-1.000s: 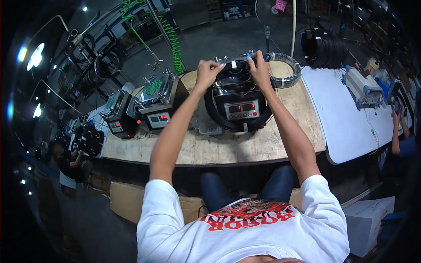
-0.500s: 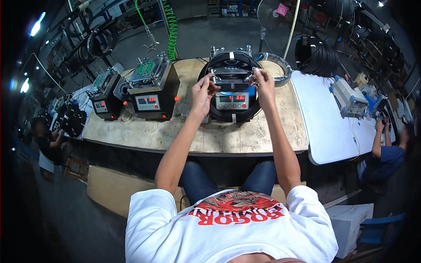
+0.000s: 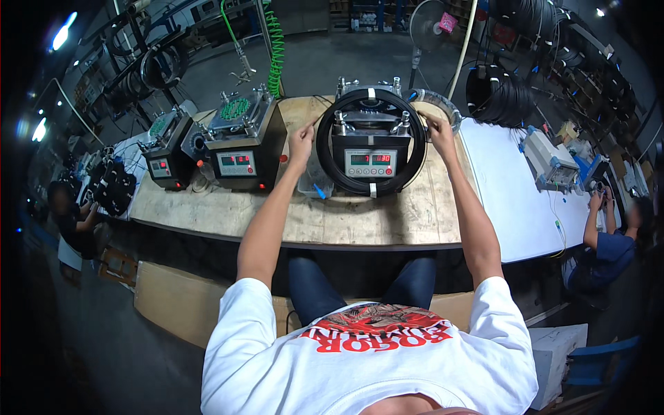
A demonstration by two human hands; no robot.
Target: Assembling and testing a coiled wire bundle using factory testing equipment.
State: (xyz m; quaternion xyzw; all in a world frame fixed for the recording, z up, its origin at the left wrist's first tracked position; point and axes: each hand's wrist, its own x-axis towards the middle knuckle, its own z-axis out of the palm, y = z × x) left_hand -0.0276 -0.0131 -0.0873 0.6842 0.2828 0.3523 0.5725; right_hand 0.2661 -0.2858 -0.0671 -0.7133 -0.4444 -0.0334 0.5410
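Observation:
A coil of black cable [image 3: 327, 166], tied with white bands, stands as a ring around the front of a black polishing machine [image 3: 339, 140] with a lit control panel [image 3: 371, 162]. At the coil's left side is my left hand [image 3: 301, 144], its fingers closed on the rim. My right hand [image 3: 440, 135] grips the opposite rim, thumb and fingers together. Some fingertips are hidden against the coil. Inside the ring, the metal clamps [image 3: 404, 124] on the machine's top show, with no hand on them.
Two similar machines [image 3: 235, 135] [image 3: 164, 149] stand to the left. A clear tray [image 3: 309, 185] with a blue-tipped piece [image 3: 319, 190] lies beside the coil. A green coiled air hose [image 3: 274, 52] hangs behind. A white table [image 3: 515, 207] adjoins at right; a co-worker [image 3: 602, 242] sits there.
Both hands have left the clamps on the machine's top and moved outward to the two sides of the cable coil. The coil has shifted slightly right in the picture.

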